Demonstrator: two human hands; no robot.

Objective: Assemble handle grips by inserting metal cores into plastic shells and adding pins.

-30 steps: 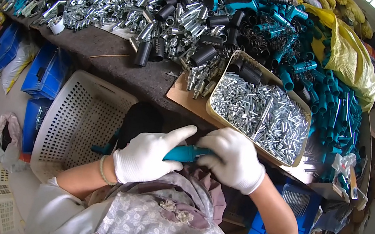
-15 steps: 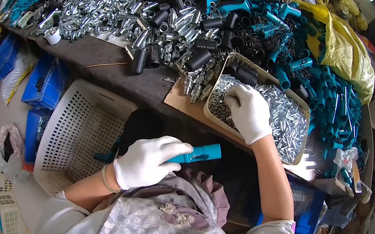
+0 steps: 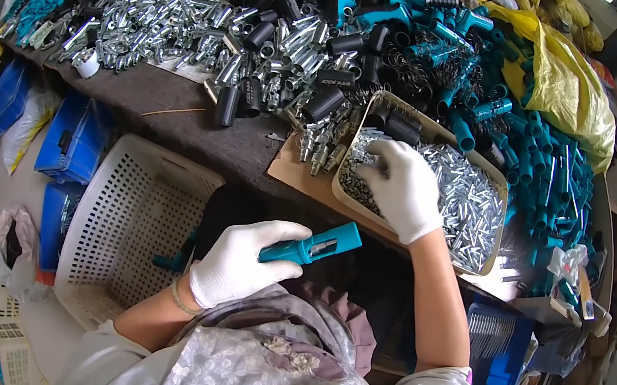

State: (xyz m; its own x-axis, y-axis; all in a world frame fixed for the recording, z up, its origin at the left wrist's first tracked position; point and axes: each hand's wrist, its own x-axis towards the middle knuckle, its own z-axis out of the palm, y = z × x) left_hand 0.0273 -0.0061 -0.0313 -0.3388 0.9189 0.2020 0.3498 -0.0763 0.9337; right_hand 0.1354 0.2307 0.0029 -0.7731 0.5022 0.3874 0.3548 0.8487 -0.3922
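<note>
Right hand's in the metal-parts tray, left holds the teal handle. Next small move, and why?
Probably pinch one small silver metal fitting and lift it toward the teal plastic handle. The white-gloved right hand rests fingers-down on the fittings in the shallow beige tray, while the white-gloved left hand holds the handle with its far end facing the tray.

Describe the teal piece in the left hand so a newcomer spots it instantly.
Start at the white perforated basket below the table edge. Just right of it, the gloved left hand grips a teal plastic handle. It is the only teal piece off the table, away from the heaps.
</note>
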